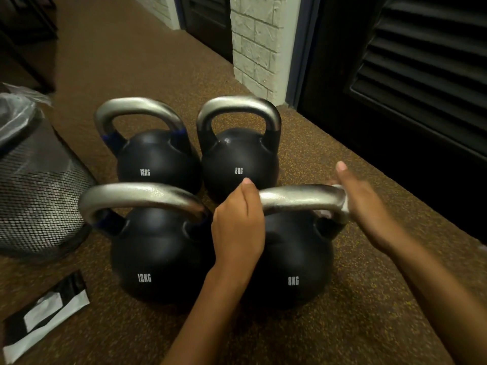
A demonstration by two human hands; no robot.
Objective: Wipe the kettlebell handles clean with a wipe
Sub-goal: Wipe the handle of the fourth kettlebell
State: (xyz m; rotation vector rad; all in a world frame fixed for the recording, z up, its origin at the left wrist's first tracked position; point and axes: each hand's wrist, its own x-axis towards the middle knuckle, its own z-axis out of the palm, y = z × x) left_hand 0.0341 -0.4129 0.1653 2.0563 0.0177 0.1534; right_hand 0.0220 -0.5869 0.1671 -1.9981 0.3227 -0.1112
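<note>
Kettlebells (158,159) marked 12KG, 8KG, wipe (344,206) on handle (297,200)

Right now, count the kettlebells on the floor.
4. Far 12 kg kettlebell back left; far 8 kg kettlebell back right; near 12 kg kettlebell front left; near 8 kg kettlebell front right. None looks hidden.

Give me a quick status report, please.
Left hand grips near 8KG kettlebell handle. Right hand holds wipe round its right bend. Nothing in the way.
</note>
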